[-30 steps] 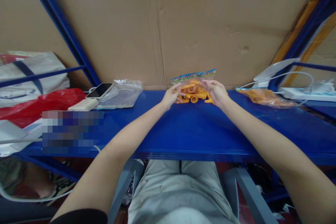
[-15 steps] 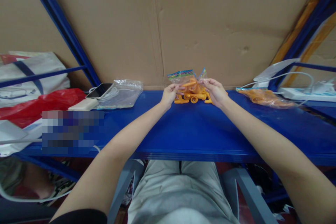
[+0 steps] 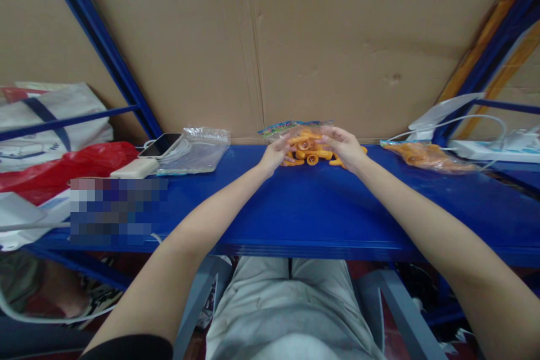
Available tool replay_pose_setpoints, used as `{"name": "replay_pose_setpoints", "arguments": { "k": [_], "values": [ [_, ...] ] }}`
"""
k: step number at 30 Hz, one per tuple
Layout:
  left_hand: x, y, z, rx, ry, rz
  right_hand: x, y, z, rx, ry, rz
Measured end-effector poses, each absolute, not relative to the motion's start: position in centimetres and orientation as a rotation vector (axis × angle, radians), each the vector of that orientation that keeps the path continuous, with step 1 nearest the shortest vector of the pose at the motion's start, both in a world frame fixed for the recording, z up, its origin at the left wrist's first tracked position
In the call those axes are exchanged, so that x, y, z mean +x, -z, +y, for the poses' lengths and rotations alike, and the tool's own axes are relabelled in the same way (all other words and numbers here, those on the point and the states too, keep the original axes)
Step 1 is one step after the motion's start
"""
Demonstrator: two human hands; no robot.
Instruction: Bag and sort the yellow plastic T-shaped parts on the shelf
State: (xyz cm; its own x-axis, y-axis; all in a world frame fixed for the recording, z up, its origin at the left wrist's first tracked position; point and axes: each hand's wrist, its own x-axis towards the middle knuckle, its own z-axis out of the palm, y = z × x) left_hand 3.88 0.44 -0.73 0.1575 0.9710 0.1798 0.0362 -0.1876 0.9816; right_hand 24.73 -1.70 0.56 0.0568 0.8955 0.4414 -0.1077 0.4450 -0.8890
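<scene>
A clear plastic bag (image 3: 276, 134) with a colourful top strip lies at the back of the blue table, with orange plastic pieces (image 3: 304, 139) inside or behind its film. My left hand (image 3: 273, 156) grips the bag's left side with curled fingers. On the opposite side my right hand (image 3: 343, 145) has its fingers closed on the bag's right side. More orange pieces (image 3: 312, 160), some with round hollow ends, lie loose on the table just below the bag and between my hands. Part of the bag is hidden by my fingers.
On the right lies another clear bag of orange pieces (image 3: 426, 156), near a white power strip (image 3: 493, 150). At left are a flat clear bag (image 3: 196, 154), a phone (image 3: 161, 145), a white block (image 3: 134, 168) and a red plastic bag (image 3: 93, 163). Cardboard (image 3: 316, 39) stands behind the table (image 3: 307, 208).
The bag's top strip, folded into a peak at the right before, now stretches flatter and wider between my hands. Both hands have stayed almost in place.
</scene>
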Motion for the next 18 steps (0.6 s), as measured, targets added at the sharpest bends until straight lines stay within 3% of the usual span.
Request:
{"name": "replay_pose_setpoints", "arguments": {
  "k": [18],
  "values": [
    [5.4,-0.6,-1.6,1.679,-1.384,0.845,25.4,-2.6,-2.8,-0.73,-0.508,-1.294]
  ]
}}
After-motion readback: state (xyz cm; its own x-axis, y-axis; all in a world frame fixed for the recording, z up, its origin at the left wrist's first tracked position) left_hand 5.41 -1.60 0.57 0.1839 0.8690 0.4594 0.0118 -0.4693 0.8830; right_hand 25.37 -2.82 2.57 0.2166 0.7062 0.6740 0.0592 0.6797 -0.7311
